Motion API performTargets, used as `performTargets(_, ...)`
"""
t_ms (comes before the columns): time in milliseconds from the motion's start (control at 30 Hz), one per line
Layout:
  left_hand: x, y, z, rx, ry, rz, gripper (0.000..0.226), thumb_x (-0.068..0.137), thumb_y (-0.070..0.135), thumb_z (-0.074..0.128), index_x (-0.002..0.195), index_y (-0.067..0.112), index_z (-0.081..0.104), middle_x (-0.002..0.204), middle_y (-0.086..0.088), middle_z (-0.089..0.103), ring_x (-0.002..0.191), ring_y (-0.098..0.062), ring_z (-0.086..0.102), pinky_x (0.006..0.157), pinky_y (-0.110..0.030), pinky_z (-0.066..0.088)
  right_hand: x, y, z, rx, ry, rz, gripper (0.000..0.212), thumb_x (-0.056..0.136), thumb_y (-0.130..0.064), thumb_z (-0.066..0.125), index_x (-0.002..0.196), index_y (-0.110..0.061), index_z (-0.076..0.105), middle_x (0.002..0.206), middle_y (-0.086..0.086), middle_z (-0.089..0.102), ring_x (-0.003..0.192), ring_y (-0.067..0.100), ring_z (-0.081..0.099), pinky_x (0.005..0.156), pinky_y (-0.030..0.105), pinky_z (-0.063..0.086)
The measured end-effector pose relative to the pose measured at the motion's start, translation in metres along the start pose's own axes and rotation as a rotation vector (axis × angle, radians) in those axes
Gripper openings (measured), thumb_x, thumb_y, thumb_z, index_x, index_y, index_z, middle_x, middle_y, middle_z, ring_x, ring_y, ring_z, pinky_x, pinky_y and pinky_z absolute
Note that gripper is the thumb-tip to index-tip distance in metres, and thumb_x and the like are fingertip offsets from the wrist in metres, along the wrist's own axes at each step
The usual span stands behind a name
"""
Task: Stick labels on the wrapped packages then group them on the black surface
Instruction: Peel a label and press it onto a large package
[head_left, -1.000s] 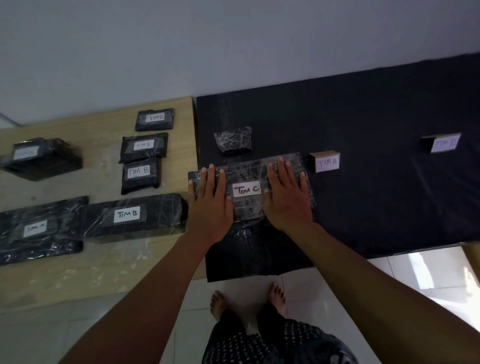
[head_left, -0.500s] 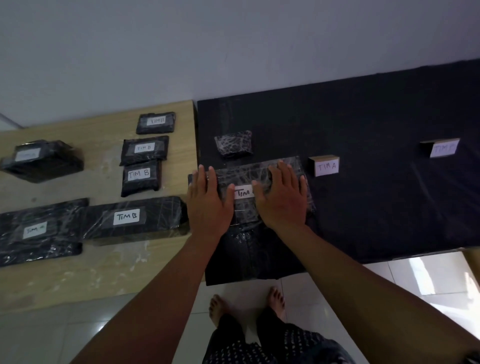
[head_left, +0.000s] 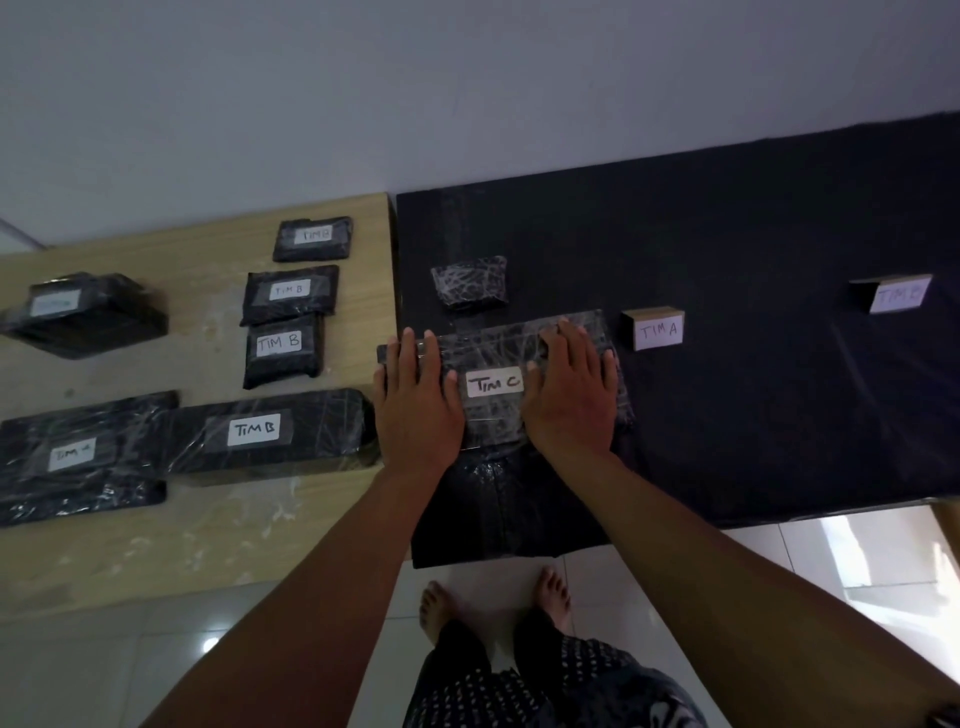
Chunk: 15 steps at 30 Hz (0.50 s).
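Pressing flat with spread fingers, the left hand (head_left: 415, 405) and right hand (head_left: 569, 397) are flanking the label (head_left: 493, 383), likely smoothing its tape onto the package (head_left: 498, 343) lying on the black surface (head_left: 753, 218).

Small package (head_left: 469, 281) lies behind labelled package (head_left: 498, 358), marker block (head_left: 657, 328) right.

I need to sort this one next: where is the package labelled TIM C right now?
In the head view, the TIM C package lies at the black surface's left near edge, under the left hand and right hand, left of the TIM A block.
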<state>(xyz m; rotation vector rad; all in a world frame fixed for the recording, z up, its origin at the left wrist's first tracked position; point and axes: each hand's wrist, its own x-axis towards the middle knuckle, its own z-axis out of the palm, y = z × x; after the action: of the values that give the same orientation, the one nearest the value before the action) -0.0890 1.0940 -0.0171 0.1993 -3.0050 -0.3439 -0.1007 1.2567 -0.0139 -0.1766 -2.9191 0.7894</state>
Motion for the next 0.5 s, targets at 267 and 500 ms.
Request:
performTargets(267, 0.0004, -0.0045, -0.0016, -0.045, 0.005, 0.023, 0.053, 0.099, 0.027, 0.027, 0.150, 0.011, 0.035, 0.158, -0.016, 0.028, 0.148, -0.033, 0.021, 0.118, -0.049, 0.020, 0.0005, 0.0001, -0.0057, 0.013, -0.048, 0.003, 0.056, 0.090, -0.016, 0.050, 0.145, -0.022, 0.042, 0.161, -0.002, 0.030, 0.151, 0.015, 0.016, 0.124, 0.044, 0.002)
performTargets(500, -0.0020, -0.0015, 0.0020, -0.024, -0.002, 0.006, 0.066, 0.099, 0.052, 0.031, 0.152, 0.012, 0.031, 0.159, -0.017, 0.025, 0.149, -0.033, 0.016, 0.119, -0.048, 0.015, -0.0018, 0.0060, -0.0038, -0.034, -0.116, -0.047, 0.057, 0.101, -0.043, 0.038, 0.153, -0.020, 0.030, 0.166, 0.001, 0.016, 0.153, 0.016, 0.004, 0.122, 0.041, -0.008)
